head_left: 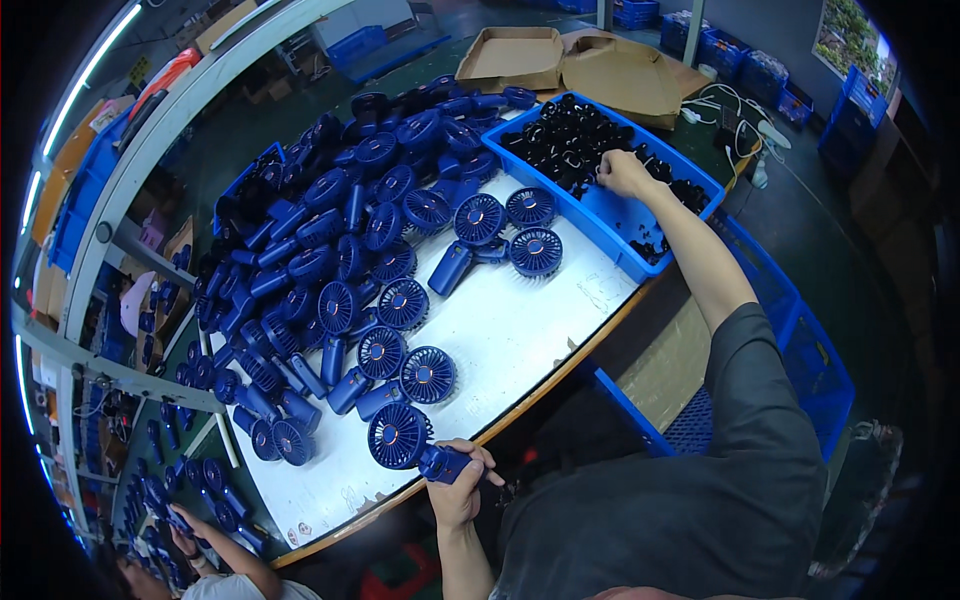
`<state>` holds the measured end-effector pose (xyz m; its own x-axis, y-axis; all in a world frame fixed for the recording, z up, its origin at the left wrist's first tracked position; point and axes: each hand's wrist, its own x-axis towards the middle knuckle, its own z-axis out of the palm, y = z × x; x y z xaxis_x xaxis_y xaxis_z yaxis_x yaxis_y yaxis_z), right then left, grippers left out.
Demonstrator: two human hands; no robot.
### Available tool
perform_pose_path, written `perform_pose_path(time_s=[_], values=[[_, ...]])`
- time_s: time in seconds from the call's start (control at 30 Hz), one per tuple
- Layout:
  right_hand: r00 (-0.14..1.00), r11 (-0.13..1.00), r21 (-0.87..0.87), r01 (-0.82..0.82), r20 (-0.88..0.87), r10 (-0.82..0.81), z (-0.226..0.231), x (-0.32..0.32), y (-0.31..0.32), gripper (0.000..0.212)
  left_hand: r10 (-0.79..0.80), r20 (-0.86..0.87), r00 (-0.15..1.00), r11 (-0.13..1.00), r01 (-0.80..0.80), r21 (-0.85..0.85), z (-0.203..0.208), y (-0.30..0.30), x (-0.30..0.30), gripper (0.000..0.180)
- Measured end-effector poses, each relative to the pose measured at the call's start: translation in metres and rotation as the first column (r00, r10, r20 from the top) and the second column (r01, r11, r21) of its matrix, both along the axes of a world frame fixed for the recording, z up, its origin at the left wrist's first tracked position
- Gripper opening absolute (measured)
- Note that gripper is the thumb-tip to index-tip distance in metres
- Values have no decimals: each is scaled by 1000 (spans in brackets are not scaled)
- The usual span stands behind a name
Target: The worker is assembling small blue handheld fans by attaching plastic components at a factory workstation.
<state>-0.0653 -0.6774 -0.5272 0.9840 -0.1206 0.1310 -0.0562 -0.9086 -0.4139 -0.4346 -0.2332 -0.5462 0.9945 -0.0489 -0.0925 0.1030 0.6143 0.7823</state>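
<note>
A dark blue handheld fan with a round grille is gripped by its handle in my left hand, at the near edge of the white tabletop. My right arm stretches over a shallow blue tray at the far right of the table. In it lie many small black parts, some looking like loops. My right hand is among these parts with its fingers drawn together; whatever they pinch is too small to make out. A large heap of similar blue fans covers the table's left and far side.
Flattened brown cardboard trays lie beyond the blue tray, beside white cables. Blue crates stand below the table on my right. A grey metal frame rises at the left. Another person's hand works with fans at the lower left.
</note>
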Motion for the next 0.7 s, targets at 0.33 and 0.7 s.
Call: perform_pose_path(time_s=[0.33, 0.7], values=[[712, 542, 524, -657, 194, 675, 57, -199, 171, 16, 99, -76, 992, 989, -90, 121, 20, -40, 31, 39], [416, 275, 339, -899, 473, 777, 41, -257, 247, 26, -221, -166, 961, 975, 223, -7, 16, -23, 19, 35]])
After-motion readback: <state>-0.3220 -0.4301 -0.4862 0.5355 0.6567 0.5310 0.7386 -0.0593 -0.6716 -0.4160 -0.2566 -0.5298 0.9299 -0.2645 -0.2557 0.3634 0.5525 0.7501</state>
